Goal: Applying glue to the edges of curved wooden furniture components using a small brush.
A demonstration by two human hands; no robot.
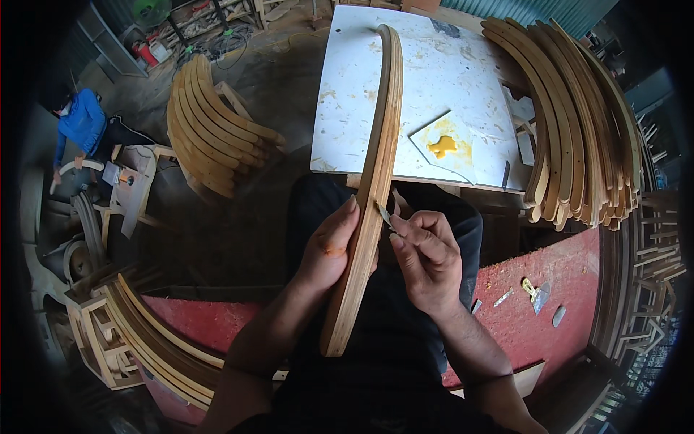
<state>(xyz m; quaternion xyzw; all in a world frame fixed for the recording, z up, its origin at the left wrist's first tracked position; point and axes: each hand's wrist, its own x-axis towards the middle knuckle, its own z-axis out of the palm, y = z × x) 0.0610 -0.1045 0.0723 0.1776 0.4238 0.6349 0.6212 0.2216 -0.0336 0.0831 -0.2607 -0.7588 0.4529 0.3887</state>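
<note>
A long curved wooden piece [376, 159] stands between my arms, its far end resting over the white tabletop [448, 79]. My left hand [330, 246] is wrapped round its lower half, with an orange smear near the wrist. In my right hand [431, 257] a small putty knife [385, 215] is pinched between thumb and fingers. Its blade tip touches or nearly touches the right side of the wood, where a dab of yellowish paste shows. On the table lies a square board [463, 148] bearing a blob of yellow filler [442, 147].
Stacked curved wooden pieces stand at right [578, 137], far left [210, 130] and near left [159, 347]. A scraper [536, 295] and a grey stone-like piece [559, 315] lie on the red surface [506, 333]. At the far left, a person in blue [83, 123] works over a stand.
</note>
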